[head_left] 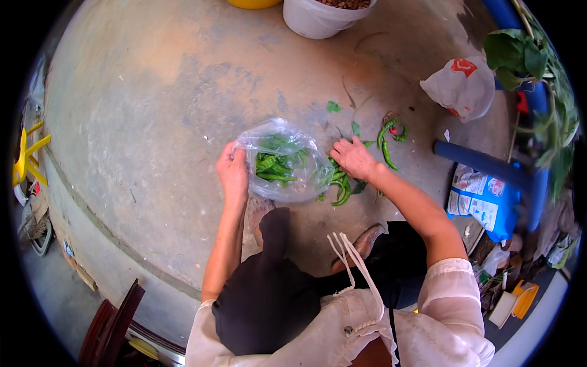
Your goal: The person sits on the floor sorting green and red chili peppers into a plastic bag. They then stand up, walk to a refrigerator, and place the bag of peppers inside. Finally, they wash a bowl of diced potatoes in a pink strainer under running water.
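A clear plastic bag (309, 183) stands on the floor in front of me, its mouth spread, with several green chili peppers (275, 165) inside. My left hand (233, 171) pinches the bag's left rim. Just right of the bag, my right hand (354, 160) curls its fingers down over a small pile of green chili peppers (342, 188); its palm hides part of them. Farther right lie a few loose long green peppers (384, 144), beside a small red one (394, 131). Green leaf scraps (333, 106) are scattered beyond my right hand.
At the far side stands a white bucket (321, 21) of brown pellets, beside a yellow container (254, 2). To the right are a white plastic bag (461, 88), a blue post (480, 164), a blue-and-white sack (483, 199) and leafy plants (516, 55). A yellow object (29, 156) lies far left.
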Action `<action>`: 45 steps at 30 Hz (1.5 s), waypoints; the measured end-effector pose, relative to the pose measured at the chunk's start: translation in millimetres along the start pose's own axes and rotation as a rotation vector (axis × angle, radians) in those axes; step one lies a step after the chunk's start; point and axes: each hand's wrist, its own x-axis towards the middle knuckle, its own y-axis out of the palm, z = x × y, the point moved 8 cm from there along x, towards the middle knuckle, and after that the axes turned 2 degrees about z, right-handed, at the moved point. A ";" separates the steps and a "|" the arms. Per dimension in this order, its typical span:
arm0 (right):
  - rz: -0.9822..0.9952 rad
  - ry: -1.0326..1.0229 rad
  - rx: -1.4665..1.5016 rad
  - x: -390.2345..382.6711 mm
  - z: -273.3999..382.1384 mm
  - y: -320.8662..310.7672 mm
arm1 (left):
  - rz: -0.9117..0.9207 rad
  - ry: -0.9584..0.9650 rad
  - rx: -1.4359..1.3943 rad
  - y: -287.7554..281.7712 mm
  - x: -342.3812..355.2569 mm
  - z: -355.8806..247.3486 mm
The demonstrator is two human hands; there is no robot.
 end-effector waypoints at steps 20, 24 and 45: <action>-0.070 0.007 1.373 -12.5 -11.2 -162.7 | -0.006 -0.105 -0.107 6.5 0.1 6.9; -0.399 -0.079 0.916 12.7 29.6 -161.8 | 0.014 -0.118 -0.142 8.0 1.6 4.4; 0.136 0.413 0.496 -73.9 -51.9 55.1 | 0.052 -0.104 -0.072 19.9 -7.1 8.7</action>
